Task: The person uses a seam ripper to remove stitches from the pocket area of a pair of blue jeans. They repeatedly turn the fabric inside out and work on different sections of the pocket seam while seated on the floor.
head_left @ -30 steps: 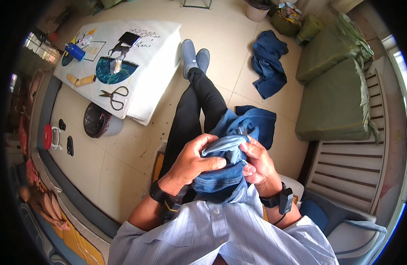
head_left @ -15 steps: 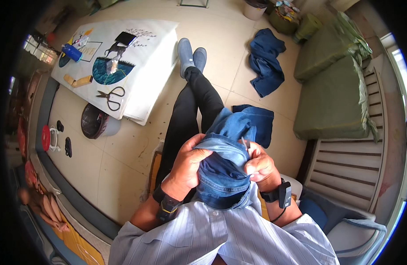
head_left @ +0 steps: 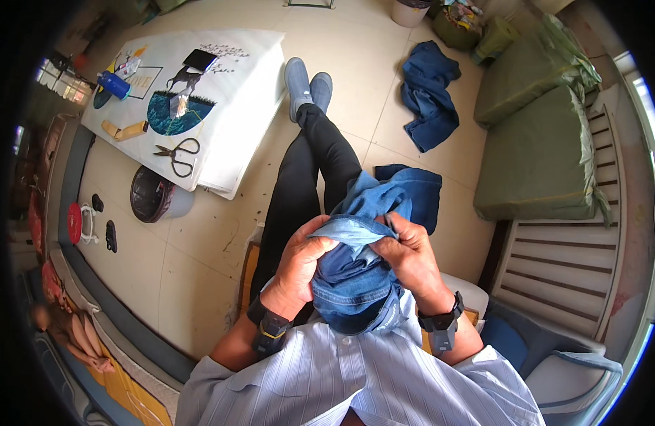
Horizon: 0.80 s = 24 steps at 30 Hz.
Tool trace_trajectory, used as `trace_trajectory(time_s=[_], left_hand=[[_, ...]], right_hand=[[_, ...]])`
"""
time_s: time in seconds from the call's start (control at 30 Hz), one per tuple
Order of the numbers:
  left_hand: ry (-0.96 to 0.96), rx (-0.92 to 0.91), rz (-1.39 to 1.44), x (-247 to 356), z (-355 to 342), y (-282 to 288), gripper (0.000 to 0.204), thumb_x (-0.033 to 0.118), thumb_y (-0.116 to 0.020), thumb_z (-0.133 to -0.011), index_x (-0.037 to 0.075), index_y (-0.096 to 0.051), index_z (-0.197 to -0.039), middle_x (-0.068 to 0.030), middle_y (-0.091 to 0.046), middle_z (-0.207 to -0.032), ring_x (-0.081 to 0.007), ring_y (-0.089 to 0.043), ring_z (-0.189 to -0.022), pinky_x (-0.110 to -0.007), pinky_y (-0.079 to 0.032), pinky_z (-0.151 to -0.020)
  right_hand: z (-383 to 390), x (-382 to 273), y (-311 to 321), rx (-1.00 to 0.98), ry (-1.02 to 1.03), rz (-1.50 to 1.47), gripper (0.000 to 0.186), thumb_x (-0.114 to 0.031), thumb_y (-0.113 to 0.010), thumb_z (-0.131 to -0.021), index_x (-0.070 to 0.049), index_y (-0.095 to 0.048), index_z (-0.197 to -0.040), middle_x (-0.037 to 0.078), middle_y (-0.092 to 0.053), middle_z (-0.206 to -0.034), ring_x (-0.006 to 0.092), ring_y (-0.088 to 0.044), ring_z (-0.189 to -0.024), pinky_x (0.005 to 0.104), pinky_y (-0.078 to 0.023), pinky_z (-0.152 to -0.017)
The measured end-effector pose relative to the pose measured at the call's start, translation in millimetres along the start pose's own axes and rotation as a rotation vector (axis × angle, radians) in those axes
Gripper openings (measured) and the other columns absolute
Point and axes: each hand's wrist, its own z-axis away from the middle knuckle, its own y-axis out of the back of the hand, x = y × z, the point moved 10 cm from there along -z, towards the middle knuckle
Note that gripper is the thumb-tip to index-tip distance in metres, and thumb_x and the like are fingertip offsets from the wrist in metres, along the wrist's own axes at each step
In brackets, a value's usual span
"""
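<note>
Left hand [head_left: 297, 261]: thumb and fingers clamped on the pale folded edge of the denim [head_left: 352, 275]. Right hand [head_left: 414, 261]: thumb and fingers pinched on the same edge, farther right; whether it also grips a tool cannot be told. Denim located over the lap, bunched, between both hands. Scissors [head_left: 187, 169] lie on the table [head_left: 231, 117], blades pointing left. Second garment [head_left: 432, 99] crumpled on the floor [head_left: 356, 85].

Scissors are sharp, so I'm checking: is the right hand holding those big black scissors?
No, the big black scissors lie on the white-covered table, and the right hand pinches the blue denim.
</note>
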Motion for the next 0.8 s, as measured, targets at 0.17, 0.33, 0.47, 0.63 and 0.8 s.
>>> trace_trajectory(time_s=[0.17, 0.33, 0.47, 0.63, 0.8], left_hand=[[-0.006, -0.054, -0.095, -0.2, -2.8, -3.6, 0.039, 0.024, -0.071, -0.100, 0.000, -0.066, -0.132, -0.0091, -0.074, -0.119, -0.0171, -0.071, -0.107, -0.034, -0.056, -0.099], [0.054, -0.089, -0.033, -9.5, -5.9, -13.7, 0.038, 0.025, -0.069, -0.102, -0.001, -0.067, -0.131, -0.0084, -0.074, -0.120, -0.0165, -0.070, -0.108, -0.032, -0.054, -0.101], [0.044, -0.088, -0.023, -8.6, -9.6, -13.7, 0.037, 0.023, -0.068, -0.102, -0.001, -0.068, -0.130, -0.0088, -0.075, -0.121, -0.0171, -0.070, -0.109, -0.033, -0.054, -0.102], [-0.033, -0.057, 0.017, -2.8, -8.7, -12.7, 0.036, 0.015, -0.069, -0.100, -0.001, -0.066, -0.131, -0.0094, -0.074, -0.121, -0.0191, -0.070, -0.110, -0.034, -0.053, -0.104], [-0.084, -0.035, 0.033, 4.2, -10.3, -4.8, 0.039, 0.007, -0.068, -0.095, -0.001, -0.064, -0.133, -0.0109, -0.073, -0.123, -0.0216, -0.069, -0.114, -0.035, -0.053, -0.105]], right_hand=[[1.0, 16.3, -0.1, 0.090, -0.108, -0.546, 0.019, 0.000, -0.072, -0.095, -0.003, -0.072, -0.113, 0.001, -0.074, -0.098, 0.0118, -0.067, -0.087, 0.0294, -0.053, -0.082], [1.2, 22.6, -4.3, 0.009, -0.172, -0.606, 0.017, -0.014, -0.073, -0.099, -0.004, -0.075, -0.112, 0.004, -0.077, -0.104, 0.0149, -0.072, -0.093, 0.0299, -0.056, -0.089], [4.4, 33.1, -11.4, -0.032, -0.278, -0.765, 0.023, -0.021, -0.074, -0.101, -0.002, -0.075, -0.113, 0.006, -0.078, -0.105, 0.0158, -0.073, -0.092, 0.0325, -0.058, -0.087], [0.5, 43.4, -5.5, -0.063, -0.302, -0.774, 0.023, -0.023, -0.074, -0.101, -0.003, -0.075, -0.113, 0.006, -0.078, -0.106, 0.0157, -0.074, -0.091, 0.0322, -0.059, -0.087], [-3.6, 32.7, -7.8, -0.069, -0.257, -0.699, 0.022, -0.022, -0.075, -0.101, -0.003, -0.074, -0.111, 0.004, -0.077, -0.104, 0.0132, -0.072, -0.091, 0.0304, -0.058, -0.086]])
